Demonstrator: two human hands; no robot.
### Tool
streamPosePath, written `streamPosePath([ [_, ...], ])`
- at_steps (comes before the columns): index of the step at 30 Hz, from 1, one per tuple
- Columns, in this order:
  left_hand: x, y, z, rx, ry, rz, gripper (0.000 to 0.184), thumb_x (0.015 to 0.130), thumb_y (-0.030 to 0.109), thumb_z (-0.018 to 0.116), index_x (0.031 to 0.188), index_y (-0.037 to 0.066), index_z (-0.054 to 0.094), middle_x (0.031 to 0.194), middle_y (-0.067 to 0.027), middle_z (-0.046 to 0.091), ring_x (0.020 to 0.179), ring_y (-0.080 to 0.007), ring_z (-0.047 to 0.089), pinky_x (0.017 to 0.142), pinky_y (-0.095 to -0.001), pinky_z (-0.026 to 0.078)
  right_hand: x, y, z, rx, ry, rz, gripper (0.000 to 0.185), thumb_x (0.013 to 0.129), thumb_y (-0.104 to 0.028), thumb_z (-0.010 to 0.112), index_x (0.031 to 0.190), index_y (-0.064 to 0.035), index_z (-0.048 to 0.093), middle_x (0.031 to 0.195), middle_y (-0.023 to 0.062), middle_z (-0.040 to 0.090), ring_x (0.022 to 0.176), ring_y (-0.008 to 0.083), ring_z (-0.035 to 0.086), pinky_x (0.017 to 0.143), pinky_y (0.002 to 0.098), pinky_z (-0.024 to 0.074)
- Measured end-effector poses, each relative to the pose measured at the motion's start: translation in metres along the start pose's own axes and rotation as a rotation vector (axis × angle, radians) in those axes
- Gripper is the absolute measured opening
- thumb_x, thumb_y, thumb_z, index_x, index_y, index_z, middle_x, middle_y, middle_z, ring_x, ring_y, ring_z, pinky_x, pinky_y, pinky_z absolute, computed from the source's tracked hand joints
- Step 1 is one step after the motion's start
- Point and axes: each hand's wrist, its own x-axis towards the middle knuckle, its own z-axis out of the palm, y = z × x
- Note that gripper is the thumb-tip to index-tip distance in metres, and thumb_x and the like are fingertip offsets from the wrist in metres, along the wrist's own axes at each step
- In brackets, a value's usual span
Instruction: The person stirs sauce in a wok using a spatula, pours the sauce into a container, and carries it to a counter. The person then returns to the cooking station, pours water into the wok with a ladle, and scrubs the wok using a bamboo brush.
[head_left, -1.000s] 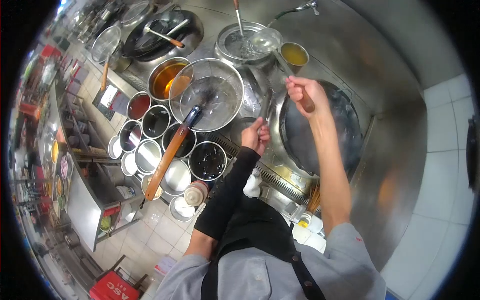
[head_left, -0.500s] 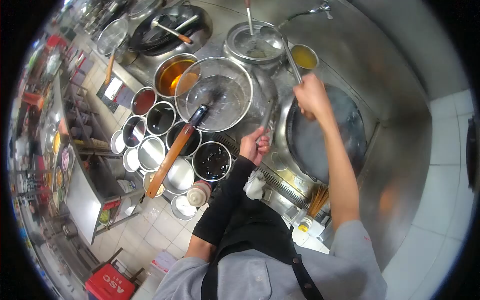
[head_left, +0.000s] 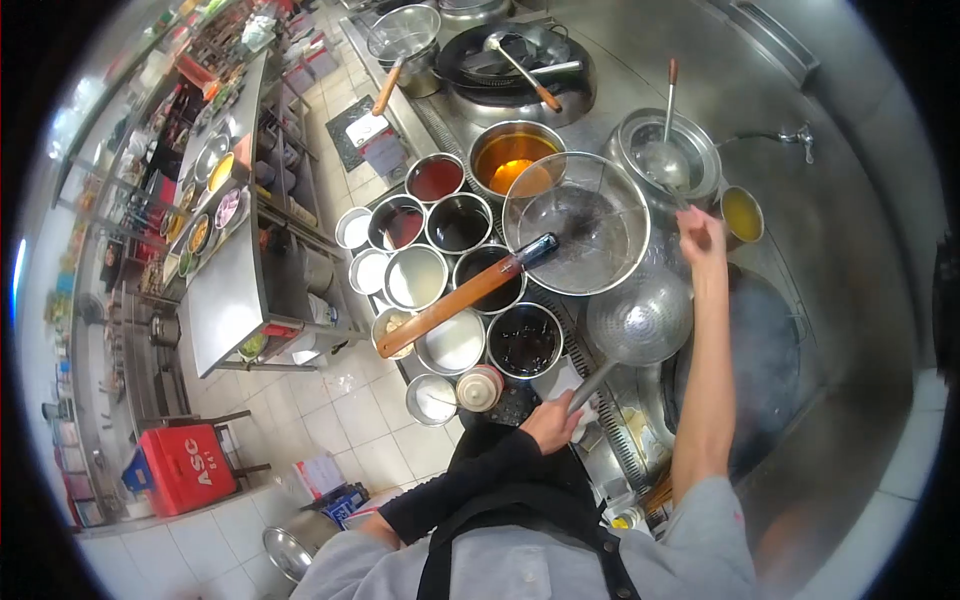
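My left hand (head_left: 552,423) is closed round the handle of a perforated metal skimmer (head_left: 640,318), whose round head hangs between the wire strainer and the wok. My right hand (head_left: 702,236) grips the handle of a metal ladle (head_left: 664,163); the ladle's bowl is over a round water pot (head_left: 706,146). A large wire strainer (head_left: 577,222) with a wooden handle lies over the containers. Steam rises from the wok (head_left: 757,350), which my right forearm partly hides. Beside my right hand stands a cup of yellow liquid (head_left: 741,214).
Metal pots of sauces (head_left: 459,222) and a pot of amber oil (head_left: 515,158) stand left of the strainer. A second wok (head_left: 515,60) is at the back. A faucet (head_left: 800,140) projects at the right. A steel counter (head_left: 228,308) and a red box (head_left: 187,468) are at the left.
The view has turned toward the left. My left hand has drawn back toward my body, and the skimmer's head now shows plainly. The ladle's bowl remains at the water pot.
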Motion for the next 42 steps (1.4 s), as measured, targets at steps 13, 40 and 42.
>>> streamPosePath([
  [13,-0.048,-0.034,-0.015,0.493,-0.020,0.163,0.071,0.092,0.029,0.068,0.146,-0.008,0.038,0.142,-0.0310,0.047,0.127,-0.0485,0.050,0.103,-0.0529,0.046,-0.299,0.005,-0.002,0.436,-0.135,0.043,0.039,0.108,-0.011,0.044,0.133,0.0177,0.038,0.085,0.0084,0.048,0.056,0.0099,0.044,0.042,0.0216,0.0427],
  [40,-0.158,-0.049,-0.241,0.320,-0.266,0.165,0.049,0.095,0.021,0.068,0.133,-0.009,0.055,0.119,-0.0309,0.065,0.107,-0.0480,0.064,0.094,-0.0477,0.052,-0.284,0.093,0.053,-1.655,0.599,-0.644,0.019,0.077,-0.004,0.063,0.081,0.0147,0.065,0.087,0.0371,0.066,0.088,0.0511,0.068,0.081,0.0536,0.0559],
  [42,-0.152,-0.038,-0.243,0.293,-0.244,0.170,0.048,0.096,0.021,0.067,0.134,-0.006,0.056,0.119,-0.0282,0.066,0.101,-0.0445,0.067,0.087,-0.0456,0.055,-0.225,0.087,0.058,-1.634,0.583,-0.590,0.020,0.077,-0.004,0.062,0.083,0.0149,0.066,0.090,0.0372,0.067,0.090,0.0498,0.069,0.081,0.0534,0.0563],
])
